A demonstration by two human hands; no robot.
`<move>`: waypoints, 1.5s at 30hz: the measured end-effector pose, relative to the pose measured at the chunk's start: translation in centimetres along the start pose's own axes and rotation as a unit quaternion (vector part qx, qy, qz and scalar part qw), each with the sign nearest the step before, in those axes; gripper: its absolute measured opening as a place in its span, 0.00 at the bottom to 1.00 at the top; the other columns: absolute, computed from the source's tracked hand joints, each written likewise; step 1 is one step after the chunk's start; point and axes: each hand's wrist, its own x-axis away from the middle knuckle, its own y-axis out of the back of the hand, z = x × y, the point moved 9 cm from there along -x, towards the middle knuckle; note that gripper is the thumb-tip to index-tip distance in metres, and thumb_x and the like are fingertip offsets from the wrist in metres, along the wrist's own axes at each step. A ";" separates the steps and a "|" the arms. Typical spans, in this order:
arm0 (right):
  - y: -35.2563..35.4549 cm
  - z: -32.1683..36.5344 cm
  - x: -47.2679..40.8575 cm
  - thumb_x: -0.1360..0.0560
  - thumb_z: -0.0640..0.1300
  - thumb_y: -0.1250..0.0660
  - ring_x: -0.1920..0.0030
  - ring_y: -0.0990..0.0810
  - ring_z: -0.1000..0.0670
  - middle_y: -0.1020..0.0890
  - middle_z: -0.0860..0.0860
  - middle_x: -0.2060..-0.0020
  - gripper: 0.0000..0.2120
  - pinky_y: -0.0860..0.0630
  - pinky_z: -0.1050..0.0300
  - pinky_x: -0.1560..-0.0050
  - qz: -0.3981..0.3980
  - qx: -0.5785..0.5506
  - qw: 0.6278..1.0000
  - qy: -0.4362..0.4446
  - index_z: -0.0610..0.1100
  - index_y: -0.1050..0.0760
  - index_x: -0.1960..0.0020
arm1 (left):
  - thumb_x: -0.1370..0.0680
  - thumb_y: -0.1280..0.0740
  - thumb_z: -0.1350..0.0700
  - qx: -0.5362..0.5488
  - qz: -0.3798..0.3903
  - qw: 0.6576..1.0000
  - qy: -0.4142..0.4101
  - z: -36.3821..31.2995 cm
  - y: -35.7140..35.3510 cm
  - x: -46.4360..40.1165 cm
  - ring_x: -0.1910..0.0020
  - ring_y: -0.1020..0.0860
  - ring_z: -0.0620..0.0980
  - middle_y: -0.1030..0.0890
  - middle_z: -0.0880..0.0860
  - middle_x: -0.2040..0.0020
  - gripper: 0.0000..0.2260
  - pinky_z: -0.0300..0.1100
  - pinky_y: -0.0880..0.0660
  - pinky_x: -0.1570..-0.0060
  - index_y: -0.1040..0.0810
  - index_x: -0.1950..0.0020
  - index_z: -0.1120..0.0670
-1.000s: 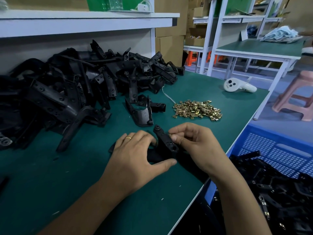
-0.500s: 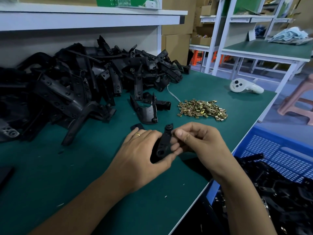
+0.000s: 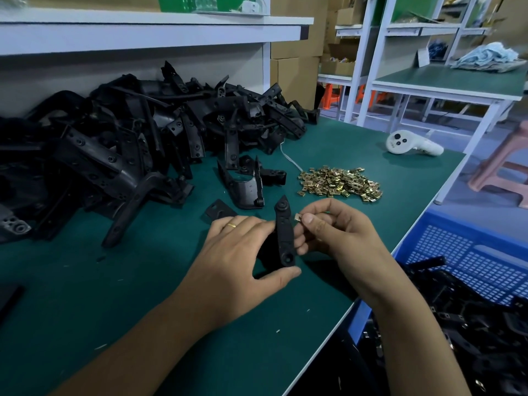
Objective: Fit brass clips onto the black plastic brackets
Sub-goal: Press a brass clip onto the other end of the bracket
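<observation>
Green matting covers the surface (image 3: pixel 85 295), which runs from the near left to a white edge on the right, with a white shelf (image 3: pixel 143 35) above its far side and cardboard boxes (image 3: pixel 294 72) behind.

Seen from the head camera, a large heap of black plastic brackets (image 3: pixel 128 144) fills the far left of the surface, and one curved bracket (image 3: pixel 243 187) lies apart just right of the heap. A loose pile of brass clips (image 3: pixel 340 184) sits right of that curved bracket, well apart from the heap. A white controller (image 3: pixel 411 144) lies farther off near the far right edge.

Near the middle, the left hand (image 3: pixel 237 258) grips a bracket (image 3: pixel 284 235) that stands roughly upright, its pointed end away from the person; the fingers curl over its left side and the thumb presses at its lower end. The right hand (image 3: pixel 337 238) is curled, thumb and forefinger pinching a single brass clip (image 3: pixel 298 217) just beside the upper right edge of the held bracket; whether clip and bracket touch cannot be told. A gold ring (image 3: pixel 232 225) shows on a finger of the left hand.

Off the right edge of the surface stands a blue basket (image 3: pixel 471 252) holding more black parts, some showing brass fittings. A pink stool (image 3: pixel 503 170) stands on the floor beyond it, and a second green-topped table (image 3: pixel 445 81) carries a bundle of pale blue cloth (image 3: pixel 488 57).
</observation>
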 end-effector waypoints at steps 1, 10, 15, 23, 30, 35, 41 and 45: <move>-0.1 0.1 0.0 0.19 0.34 0.35 0.64 0.18 0.45 0.16 0.38 0.62 0.04 0.18 0.55 0.60 0.002 0.002 1.000 0.004 0.32 0.24 0.48 | 0.23 0.39 0.28 -0.004 0.003 1.000 -0.007 -0.2 -0.1 0.0 0.40 0.31 0.36 0.25 0.36 0.43 0.26 0.31 0.48 0.31 0.28 0.33 0.44; -0.2 0.4 0.3 0.20 0.34 0.32 0.64 0.18 0.43 0.17 0.35 0.62 0.04 0.20 0.53 0.62 0.013 0.010 1.000 0.021 0.31 0.23 0.51 | 0.20 0.41 0.31 0.000 0.015 1.000 -0.028 -0.6 -0.2 0.0 0.38 0.29 0.41 0.25 0.39 0.41 0.26 0.39 0.43 0.28 0.27 0.31 0.47; -0.1 0.6 0.4 0.21 0.34 0.31 0.64 0.18 0.43 0.17 0.36 0.62 0.04 0.20 0.54 0.62 0.019 0.018 0.999 0.026 0.32 0.22 0.51 | 0.18 0.44 0.33 0.022 0.037 0.998 -0.036 -0.6 -0.4 0.2 0.33 0.30 0.42 0.26 0.41 0.37 0.27 0.44 0.44 0.25 0.28 0.27 0.49; -0.1 0.6 0.4 0.22 0.35 0.31 0.64 0.18 0.44 0.17 0.37 0.63 0.06 0.20 0.55 0.62 0.020 -0.002 1.000 0.020 0.31 0.23 0.48 | 0.17 0.46 0.34 -0.001 0.075 0.996 -0.044 -0.6 -1.0 0.3 0.28 0.34 0.43 0.28 0.42 0.32 0.29 0.50 0.45 0.22 0.33 0.22 0.50; -1.1 0.5 0.9 0.21 0.36 0.35 0.62 0.18 0.46 0.18 0.41 0.62 0.19 0.21 0.57 0.61 0.117 -0.038 0.992 -0.024 0.37 0.26 0.30 | 0.17 0.42 0.36 0.034 0.085 0.993 -0.080 -1.9 -0.6 0.6 0.25 0.35 0.43 0.29 0.41 0.30 0.27 0.51 0.46 0.22 0.33 0.23 0.49; -1.4 0.6 1.1 0.20 0.36 0.36 0.64 0.17 0.46 0.18 0.41 0.63 0.18 0.20 0.58 0.63 0.140 -0.051 0.988 -0.034 0.33 0.26 0.31 | 0.17 0.40 0.37 0.086 0.100 0.988 -0.084 -2.1 -0.7 0.5 0.25 0.33 0.46 0.28 0.41 0.31 0.25 0.52 0.45 0.22 0.32 0.23 0.48; -2.0 0.8 1.3 0.28 0.45 0.22 0.67 0.16 0.45 0.17 0.39 0.65 0.28 0.19 0.58 0.67 0.177 -0.087 0.979 -0.051 0.33 0.26 0.35 | 0.18 0.37 0.39 0.118 0.115 0.983 -0.086 -2.2 -0.8 0.7 0.24 0.35 0.49 0.29 0.43 0.28 0.27 0.52 0.41 0.24 0.32 0.22 0.50; -1.8 1.0 1.5 0.36 0.51 0.17 0.71 0.16 0.47 0.17 0.41 0.67 0.32 0.21 0.60 0.72 0.180 -0.105 0.977 -0.049 0.36 0.22 0.39 | 0.18 0.37 0.38 0.117 0.106 0.983 -0.098 -2.5 -0.8 0.8 0.23 0.35 0.48 0.30 0.43 0.27 0.28 0.53 0.42 0.23 0.33 0.22 0.50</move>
